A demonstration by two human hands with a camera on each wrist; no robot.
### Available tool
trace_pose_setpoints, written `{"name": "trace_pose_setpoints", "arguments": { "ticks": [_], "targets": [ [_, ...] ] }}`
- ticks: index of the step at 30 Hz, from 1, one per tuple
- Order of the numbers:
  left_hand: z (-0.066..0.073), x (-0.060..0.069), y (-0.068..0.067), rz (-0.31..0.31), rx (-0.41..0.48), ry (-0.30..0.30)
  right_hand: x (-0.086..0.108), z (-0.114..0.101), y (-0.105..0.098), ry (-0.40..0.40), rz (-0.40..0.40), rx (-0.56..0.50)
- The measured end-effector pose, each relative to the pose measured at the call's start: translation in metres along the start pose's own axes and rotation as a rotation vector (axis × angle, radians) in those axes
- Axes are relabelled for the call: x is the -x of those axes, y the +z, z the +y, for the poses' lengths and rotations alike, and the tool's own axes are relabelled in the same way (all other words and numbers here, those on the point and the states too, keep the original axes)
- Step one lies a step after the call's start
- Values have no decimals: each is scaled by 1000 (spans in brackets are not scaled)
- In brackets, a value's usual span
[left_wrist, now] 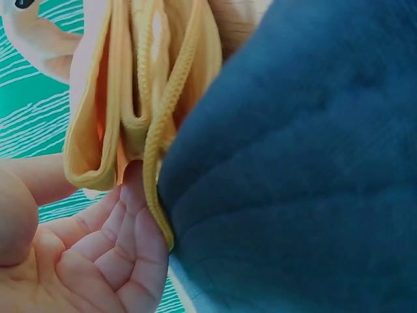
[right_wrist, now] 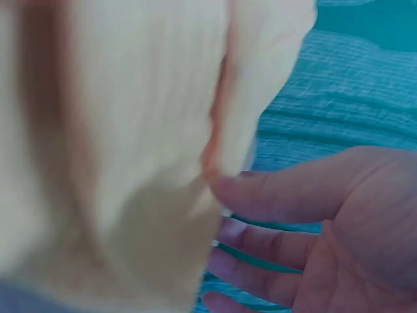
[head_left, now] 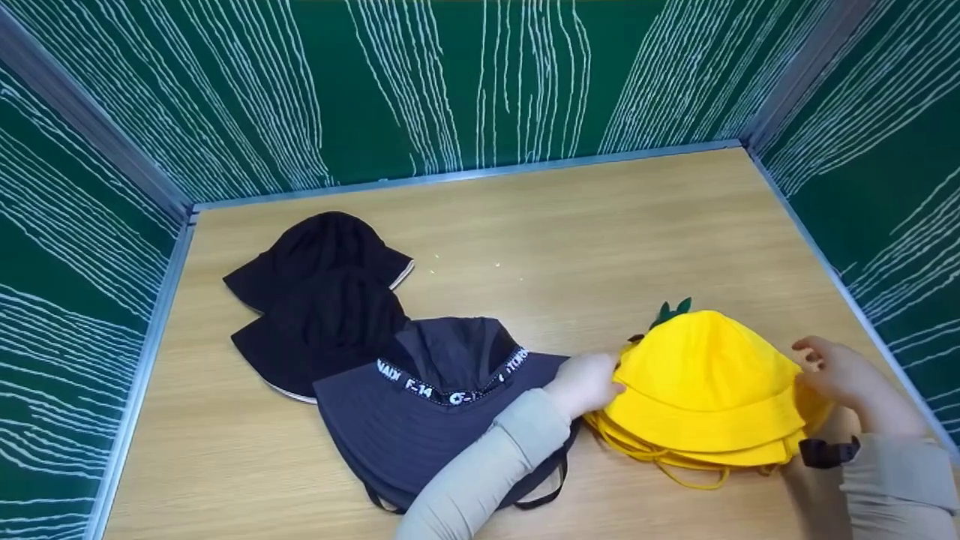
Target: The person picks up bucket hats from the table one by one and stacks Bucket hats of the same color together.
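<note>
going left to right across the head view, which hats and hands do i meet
two black hats, dark grey hat with a lettered band, left hand, stacked yellow hats, right hand

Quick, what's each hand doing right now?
Left hand: closed, holding the yellow hats at the brim.
Right hand: touching their other side; grip cannot be told.

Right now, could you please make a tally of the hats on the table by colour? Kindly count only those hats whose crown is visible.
Yellow hat: 1
Dark grey hat: 1
Black hats: 2
Total: 4
More yellow brims show under the top one; how many, I cannot tell.
</note>
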State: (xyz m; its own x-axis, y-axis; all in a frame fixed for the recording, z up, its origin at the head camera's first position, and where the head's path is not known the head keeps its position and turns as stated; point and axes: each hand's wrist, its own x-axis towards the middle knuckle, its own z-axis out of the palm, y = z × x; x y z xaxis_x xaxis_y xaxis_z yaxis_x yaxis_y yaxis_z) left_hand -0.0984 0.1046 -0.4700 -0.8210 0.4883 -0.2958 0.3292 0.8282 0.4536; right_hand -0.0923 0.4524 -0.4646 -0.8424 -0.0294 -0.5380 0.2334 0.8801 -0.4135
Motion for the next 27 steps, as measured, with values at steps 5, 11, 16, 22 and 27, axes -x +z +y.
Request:
{"name": "trace_pose_setpoints", "arguments": {
  "ticks": [5,11,16,22,27],
  "targets": [
    [-2,5,-6,27,34,50,7,-37,3,-74,124,7],
    [-6,14,-12,66,95,73,9,-85,25,-170,215,-55],
    [-11,24,-19,86,185,132,12,-114,44,-275,253,-88],
    [-28,42,-32,146,336,171,9,-143,74,-457,334,-115],
    [-49,58,-42,208,450,149,4,-164,97,-558,366,-135]
  ]
}}
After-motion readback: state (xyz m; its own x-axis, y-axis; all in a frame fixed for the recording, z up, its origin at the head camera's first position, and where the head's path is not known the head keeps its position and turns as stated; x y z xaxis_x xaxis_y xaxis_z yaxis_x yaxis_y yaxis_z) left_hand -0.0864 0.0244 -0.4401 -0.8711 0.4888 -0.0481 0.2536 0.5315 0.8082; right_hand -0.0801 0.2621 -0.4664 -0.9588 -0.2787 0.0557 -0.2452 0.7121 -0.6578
